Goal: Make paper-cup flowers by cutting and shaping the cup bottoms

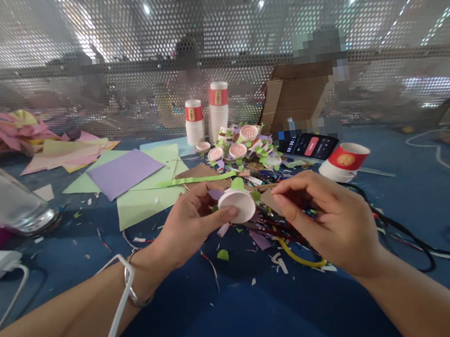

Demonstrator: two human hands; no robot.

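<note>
My left hand [198, 215] grips a small, shallow paper cup bottom [240, 206], its thumb pressed inside the white hollow. Bits of green and purple paper stick out around the rim of this piece. Close beside it on the right, my right hand [329, 216] pinches a small brown piece of cardboard [269, 200] between thumb and fingers. Behind both hands lies a heap of similar cup bottoms [237, 150] with green and purple paper on them. A light green paper strip [197, 179] rests over a brown cardboard sheet [204, 172] just beyond my left hand.
Stacked paper cups [219, 112] stand at the back, and a cup [345, 162] leans at right near a phone [308, 144]. Coloured paper sheets [125, 172] and a glass of water [4, 195] are leftward. Scraps and black cables [406, 242] litter the blue table [227, 321].
</note>
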